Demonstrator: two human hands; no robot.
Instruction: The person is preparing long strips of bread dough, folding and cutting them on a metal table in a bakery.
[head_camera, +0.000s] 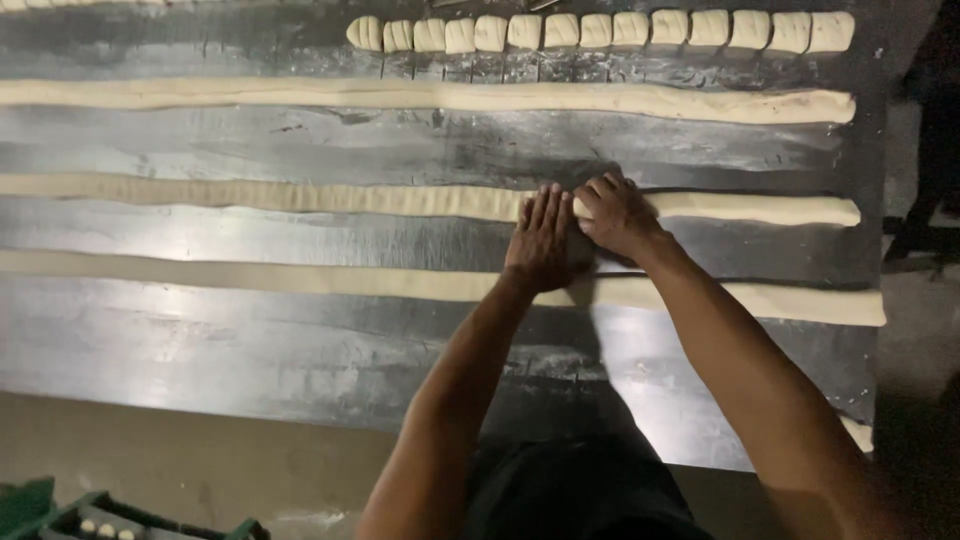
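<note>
Both hands down flat on the middle dough rope — left hand with fingers spread, right hand with fingers pressed together beside it. The rope lies across the steel worktop — soft, pliable, probably stretchy; best handled with broad palms, not pinched.
</note>
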